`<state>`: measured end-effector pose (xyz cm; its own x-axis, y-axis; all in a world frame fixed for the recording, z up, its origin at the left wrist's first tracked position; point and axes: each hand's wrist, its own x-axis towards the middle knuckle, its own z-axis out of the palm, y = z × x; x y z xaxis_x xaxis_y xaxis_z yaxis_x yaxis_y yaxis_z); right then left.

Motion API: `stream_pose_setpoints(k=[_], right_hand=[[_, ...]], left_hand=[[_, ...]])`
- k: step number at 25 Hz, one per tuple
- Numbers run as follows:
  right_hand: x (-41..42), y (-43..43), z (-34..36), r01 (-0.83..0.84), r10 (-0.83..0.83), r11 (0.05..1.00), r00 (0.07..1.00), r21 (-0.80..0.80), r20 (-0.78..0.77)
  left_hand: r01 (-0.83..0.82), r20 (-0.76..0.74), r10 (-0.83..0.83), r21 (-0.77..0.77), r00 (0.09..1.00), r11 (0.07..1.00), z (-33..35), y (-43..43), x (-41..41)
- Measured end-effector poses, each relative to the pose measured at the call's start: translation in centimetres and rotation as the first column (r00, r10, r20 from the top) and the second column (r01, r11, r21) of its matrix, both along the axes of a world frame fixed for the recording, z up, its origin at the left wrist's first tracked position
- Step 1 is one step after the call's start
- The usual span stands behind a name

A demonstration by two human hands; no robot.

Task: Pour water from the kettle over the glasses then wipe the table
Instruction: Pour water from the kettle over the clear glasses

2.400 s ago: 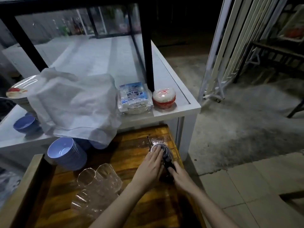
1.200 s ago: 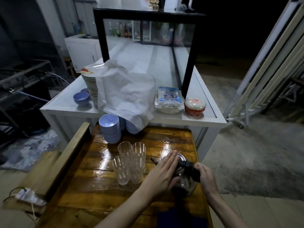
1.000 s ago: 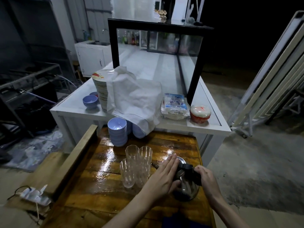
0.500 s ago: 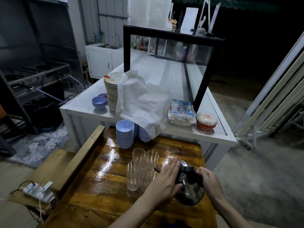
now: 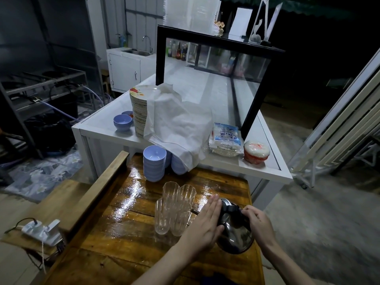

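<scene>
Near edge of the wet wooden table (image 5: 127,229): the right hand (image 5: 259,222) grips the handle of the tilted steel kettle (image 5: 236,233); the left hand (image 5: 203,225) lies flat and open against its lid. Clear glasses (image 5: 174,208) cluster just left. Beyond: stacked blue bowls (image 5: 154,163), then a white counter (image 5: 98,130) bearing plates (image 5: 138,112) draped with a white cloth (image 5: 181,128).

Two bare forearms enter from the bottom edge, with no sleeve, watch or bracelet on either. The left hand (image 5: 205,225) is ungloved, with slim fingers and no ring visible. The right hand (image 5: 259,223) is also ungloved, its knuckles showing, wrist bare.
</scene>
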<state>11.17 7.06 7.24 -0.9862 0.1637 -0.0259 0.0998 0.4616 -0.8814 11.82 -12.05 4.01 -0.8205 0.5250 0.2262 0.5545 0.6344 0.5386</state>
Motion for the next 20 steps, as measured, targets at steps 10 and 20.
stream_pose_setpoints(k=[10,20], right_hand=[[-0.5,-0.1,0.5,-0.03,0.03,0.999,1.0,0.029,0.002],[-0.1,-0.6,1.3,-0.008,0.009,0.998,1.0,0.07,-0.011]], left_hand=[[0.003,0.05,-0.002,-0.015,0.999,1.0,0.4,-0.1,-0.3],[-0.003,0.05,0.002,0.005,0.999,1.0,0.2,0.0,0.0]])
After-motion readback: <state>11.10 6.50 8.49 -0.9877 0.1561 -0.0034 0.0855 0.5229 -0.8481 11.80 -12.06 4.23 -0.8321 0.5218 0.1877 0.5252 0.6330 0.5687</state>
